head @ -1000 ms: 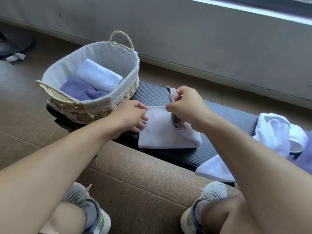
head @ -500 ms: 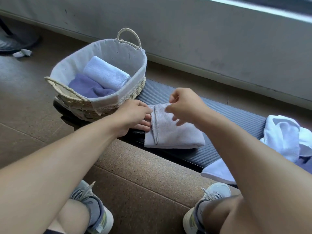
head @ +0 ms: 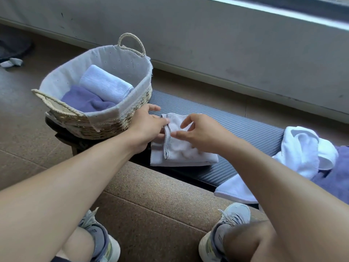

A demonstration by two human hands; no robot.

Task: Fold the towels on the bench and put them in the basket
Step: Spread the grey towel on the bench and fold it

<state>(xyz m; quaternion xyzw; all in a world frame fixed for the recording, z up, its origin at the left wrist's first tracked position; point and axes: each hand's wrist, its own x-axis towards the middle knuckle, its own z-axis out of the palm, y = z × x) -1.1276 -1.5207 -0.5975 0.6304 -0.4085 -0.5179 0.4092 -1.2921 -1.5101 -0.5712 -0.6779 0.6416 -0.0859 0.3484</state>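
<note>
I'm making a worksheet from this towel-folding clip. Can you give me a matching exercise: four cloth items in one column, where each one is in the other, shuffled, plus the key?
Things:
1. pale grey towel
2. light blue towel
3. dark purple towel
4. white towel

Places:
A. unfolded in a heap at the right end of the bench
B. folded in the basket, on its far side
C. flat on the bench between the left hand and right hand
D. in the basket, on its near side

Pairs: 1-C, 2-B, 3-D, 4-A

Soft cloth towel (head: 181, 150), woven-straw basket (head: 105, 127)
</note>
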